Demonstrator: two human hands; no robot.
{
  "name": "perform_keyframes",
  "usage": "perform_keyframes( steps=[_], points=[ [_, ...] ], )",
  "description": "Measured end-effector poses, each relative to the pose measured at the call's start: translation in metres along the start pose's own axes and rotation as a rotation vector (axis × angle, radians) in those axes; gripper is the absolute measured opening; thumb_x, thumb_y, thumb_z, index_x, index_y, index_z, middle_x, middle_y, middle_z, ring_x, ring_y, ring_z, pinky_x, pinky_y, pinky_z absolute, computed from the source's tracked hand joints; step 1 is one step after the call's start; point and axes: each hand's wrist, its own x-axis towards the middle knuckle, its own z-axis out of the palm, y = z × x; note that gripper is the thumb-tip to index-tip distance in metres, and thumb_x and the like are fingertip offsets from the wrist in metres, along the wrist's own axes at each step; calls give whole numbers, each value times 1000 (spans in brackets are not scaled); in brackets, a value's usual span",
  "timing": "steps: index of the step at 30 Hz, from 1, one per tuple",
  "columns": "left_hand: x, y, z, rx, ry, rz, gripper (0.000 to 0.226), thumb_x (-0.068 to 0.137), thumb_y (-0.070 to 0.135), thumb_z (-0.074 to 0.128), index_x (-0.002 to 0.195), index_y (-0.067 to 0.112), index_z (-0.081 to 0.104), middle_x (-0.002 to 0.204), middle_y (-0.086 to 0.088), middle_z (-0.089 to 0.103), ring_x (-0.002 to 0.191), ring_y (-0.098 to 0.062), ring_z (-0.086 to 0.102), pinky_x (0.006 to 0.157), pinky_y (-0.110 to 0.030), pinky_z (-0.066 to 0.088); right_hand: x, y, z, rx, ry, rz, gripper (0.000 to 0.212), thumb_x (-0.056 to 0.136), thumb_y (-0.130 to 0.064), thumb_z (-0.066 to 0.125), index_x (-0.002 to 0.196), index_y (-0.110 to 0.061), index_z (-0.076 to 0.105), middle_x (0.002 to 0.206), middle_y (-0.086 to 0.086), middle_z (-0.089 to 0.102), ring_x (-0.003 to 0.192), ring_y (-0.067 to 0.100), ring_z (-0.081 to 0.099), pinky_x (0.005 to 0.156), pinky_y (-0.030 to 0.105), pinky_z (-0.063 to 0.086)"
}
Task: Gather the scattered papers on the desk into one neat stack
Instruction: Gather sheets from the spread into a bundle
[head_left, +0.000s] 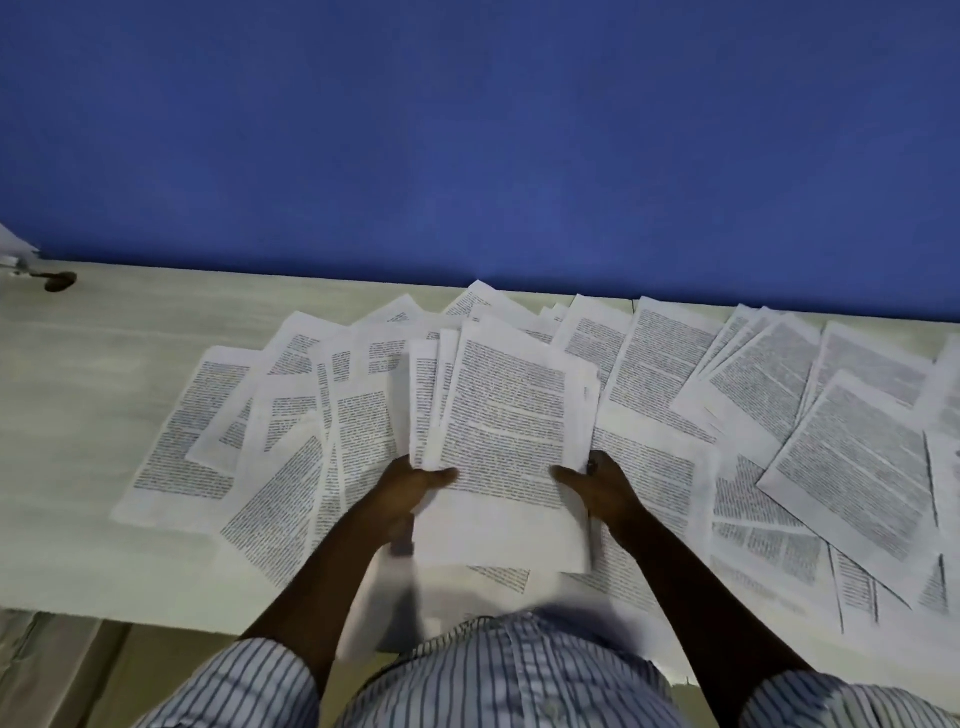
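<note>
Both hands grip a small fanned bundle of white printed sheets (498, 415), raised a little above the pale, wood-grained worktop (78, 415). The left hand (410, 491) is closed on the bundle's lower left edge, thumb lying across the top page; the right hand (605, 486) is closed on the lower right edge in the same way. The sheets in the bundle are not squared (several left edges show staggered behind the top page). Around and beneath it, many more loose white pages of dense black text (852, 457) lie overlapping across the worktop, from left of centre to the right border. A blue wall (467, 130) rises behind. Blue-and-white striped shirt sleeves (249, 686) show at the bottom.
</note>
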Motion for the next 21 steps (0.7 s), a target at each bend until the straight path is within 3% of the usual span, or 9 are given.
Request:
perform_keyframes(
  steps=[1, 4, 7, 9, 11, 13, 16, 19, 21],
  points=[
    [-6, 4, -7, -8, -61, 3, 38, 80, 4, 77, 117, 9, 69, 119, -11, 71, 113, -31, 66, 102, -46, 50, -4, -2, 1, 66, -27, 22, 16, 81, -25, 80, 90, -20, 68, 89, 0, 73, 82, 15, 69, 71, 29, 57],
    [-22, 18, -20, 2, -204, -38, 37, 85, 3, 70, 120, 15, 67, 119, -4, 72, 107, -22, 70, 81, -32, 59, -12, -9, 5, 338, -153, 73, 49, 76, -27, 83, 119, -11, 68, 117, 9, 72, 107, 26, 69, 97, 43, 53],
    [-32, 34, -24, 92, -315, -51, 33, 88, 8, 69, 119, 19, 66, 116, 3, 73, 103, -11, 71, 72, -17, 56, -19, -21, 16, 335, -204, 11, 45, 81, -14, 79, 123, -6, 66, 120, 10, 71, 111, 27, 68, 102, 46, 50],
    [-31, 37, -22, 218, -312, -25, 34, 86, 13, 73, 119, 17, 67, 114, 3, 73, 101, -7, 70, 73, -12, 52, -23, -29, 27, 298, -211, -51, 43, 83, -8, 77, 124, -6, 66, 120, 8, 71, 111, 26, 68, 103, 46, 49],
    [-28, 39, -20, 278, -195, 45, 32, 85, 6, 74, 115, 14, 67, 112, -2, 73, 89, -7, 69, 73, -14, 52, -25, -35, 35, 306, -197, -97, 47, 79, -9, 80, 124, -7, 66, 121, 9, 70, 114, 26, 66, 107, 48, 46],
    [-26, 42, -23, 218, -96, 108, 36, 82, -3, 73, 115, 11, 68, 118, -10, 71, 91, -14, 69, 86, -26, 53, -30, -44, 37, 348, -134, -136, 45, 78, -7, 81, 121, -9, 68, 120, 8, 71, 113, 26, 67, 107, 48, 46],
    [-32, 55, -31, 166, -127, 191, 48, 80, -2, 75, 124, 13, 65, 119, -3, 72, 107, -21, 68, 102, -38, 49, -39, -57, 38, 395, -87, -183, 45, 78, -12, 81, 121, -14, 68, 118, 4, 72, 111, 23, 68, 102, 45, 50],
    [-43, 67, -27, 210, -218, 293, 42, 85, 18, 77, 125, 23, 64, 116, 9, 71, 105, -6, 68, 93, -22, 50, -45, -70, 47, 318, -33, -243, 44, 79, -18, 82, 120, -19, 68, 115, -1, 74, 106, 17, 70, 93, 37, 55],
    [-49, 74, -21, 250, -106, 403, 37, 89, 20, 72, 125, 25, 62, 109, 17, 67, 92, 7, 63, 79, -7, 47, -48, -77, 54, 303, 14, -271, 36, 82, -15, 79, 116, -21, 69, 111, -2, 75, 101, 14, 71, 85, 29, 58]
  ],
)
